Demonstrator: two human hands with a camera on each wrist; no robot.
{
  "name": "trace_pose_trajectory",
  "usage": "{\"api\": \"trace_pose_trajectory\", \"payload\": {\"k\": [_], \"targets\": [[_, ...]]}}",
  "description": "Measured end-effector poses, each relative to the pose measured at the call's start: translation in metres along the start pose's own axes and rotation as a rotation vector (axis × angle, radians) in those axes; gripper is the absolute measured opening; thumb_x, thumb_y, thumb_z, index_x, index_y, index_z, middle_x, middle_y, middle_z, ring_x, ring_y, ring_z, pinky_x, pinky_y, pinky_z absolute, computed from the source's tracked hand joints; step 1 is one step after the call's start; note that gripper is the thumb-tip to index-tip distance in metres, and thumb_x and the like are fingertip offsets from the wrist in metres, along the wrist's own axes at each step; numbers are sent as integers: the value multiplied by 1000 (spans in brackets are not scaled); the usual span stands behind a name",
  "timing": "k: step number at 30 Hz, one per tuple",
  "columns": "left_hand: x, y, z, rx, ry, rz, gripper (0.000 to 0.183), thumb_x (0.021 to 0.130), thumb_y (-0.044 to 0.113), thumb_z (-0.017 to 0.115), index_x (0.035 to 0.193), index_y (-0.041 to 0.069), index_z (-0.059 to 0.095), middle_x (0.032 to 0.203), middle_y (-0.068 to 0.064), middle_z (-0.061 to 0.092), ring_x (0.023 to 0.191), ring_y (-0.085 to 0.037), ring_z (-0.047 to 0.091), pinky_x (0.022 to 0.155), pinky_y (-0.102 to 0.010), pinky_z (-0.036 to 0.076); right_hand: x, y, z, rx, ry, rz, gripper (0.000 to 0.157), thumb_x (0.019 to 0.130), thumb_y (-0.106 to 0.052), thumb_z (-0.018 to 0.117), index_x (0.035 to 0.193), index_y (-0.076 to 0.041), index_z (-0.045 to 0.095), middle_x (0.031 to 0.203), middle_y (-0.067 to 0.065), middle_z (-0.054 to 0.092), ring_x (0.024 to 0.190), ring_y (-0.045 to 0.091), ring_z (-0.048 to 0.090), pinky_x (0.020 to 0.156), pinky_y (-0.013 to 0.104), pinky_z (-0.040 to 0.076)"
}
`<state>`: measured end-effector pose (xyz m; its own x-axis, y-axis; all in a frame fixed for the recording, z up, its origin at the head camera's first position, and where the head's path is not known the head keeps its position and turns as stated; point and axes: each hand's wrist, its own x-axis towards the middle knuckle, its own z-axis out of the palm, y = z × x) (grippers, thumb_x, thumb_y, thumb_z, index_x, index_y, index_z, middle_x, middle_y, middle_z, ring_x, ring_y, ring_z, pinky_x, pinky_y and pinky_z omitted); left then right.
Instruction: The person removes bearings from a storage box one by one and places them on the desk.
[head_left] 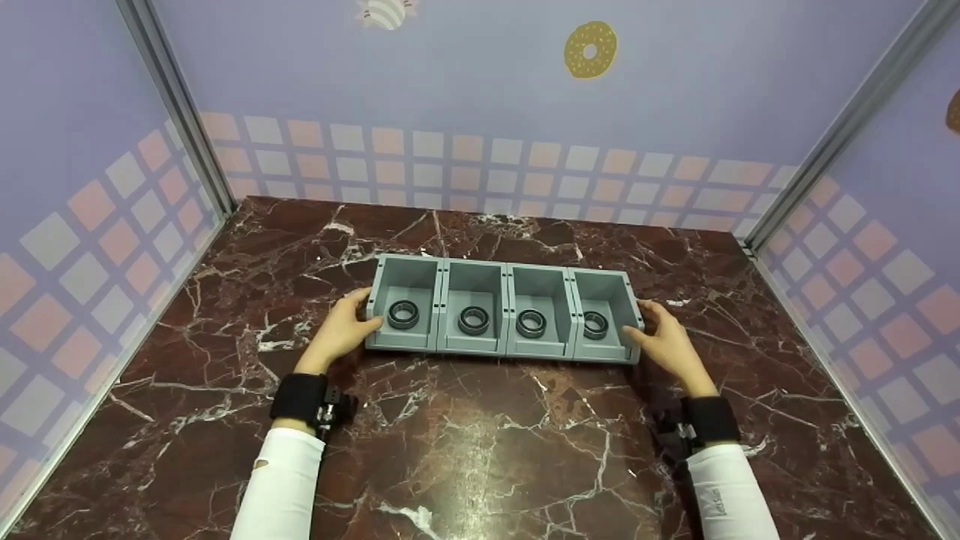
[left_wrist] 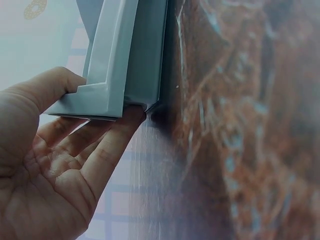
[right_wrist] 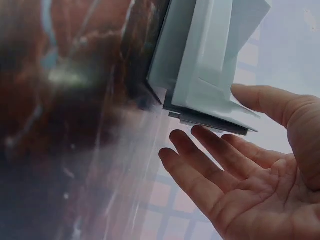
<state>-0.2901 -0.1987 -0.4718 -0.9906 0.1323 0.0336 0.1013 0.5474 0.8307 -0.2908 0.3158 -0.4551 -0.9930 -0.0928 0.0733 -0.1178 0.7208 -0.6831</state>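
Observation:
A row of several joined grey plastic bins point(head_left: 472, 349) sits on the marble-patterned table. Every bin holds one dark ring that looks like a ball bearing point(head_left: 403, 314), lying flat near the front. My left hand point(head_left: 346, 326) grips the left end wall, thumb over the rim and fingers against the outside; in the left wrist view a fingertip reaches the bin's lower corner. At the right end, my right hand point(head_left: 666, 339) straddles the end wall. Its thumb is at the rim, and its loosely extended fingers point(right_wrist: 195, 175) lie just off the outer face in the right wrist view.
Dark red table point(head_left: 465, 450) with white veins runs beneath the bins. A lilac back wall point(head_left: 480, 90) with a checked band rises behind, and side walls meet it at grey metal posts point(head_left: 176, 105). Both wrists wear black straps point(head_left: 298, 397) over white sleeves.

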Motion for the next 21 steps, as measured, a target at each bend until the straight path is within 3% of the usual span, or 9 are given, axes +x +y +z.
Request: {"api": "trace_pose_trajectory", "payload": {"k": [15, 21], "targets": [[1, -1, 0, -8, 13, 17, 64, 96, 3, 58, 154, -13, 33, 157, -35, 39, 144, -48, 43, 122, -57, 35, -4, -16, -17, -43, 1, -81, 65, 98, -10, 67, 152, 9, 37, 146, 38, 51, 134, 56, 51, 111, 64, 44], [1, -1, 0, -8, 4, 13, 64, 97, 3, 57, 155, -12, 33, 155, -35, 42, 138, -48, 50, 118, -57, 40, -6, -28, -21, -45, -14, -120, 64, 97, -10, 68, 152, 8, 39, 146, 36, 52, 133, 55, 53, 110, 64, 46]]}}
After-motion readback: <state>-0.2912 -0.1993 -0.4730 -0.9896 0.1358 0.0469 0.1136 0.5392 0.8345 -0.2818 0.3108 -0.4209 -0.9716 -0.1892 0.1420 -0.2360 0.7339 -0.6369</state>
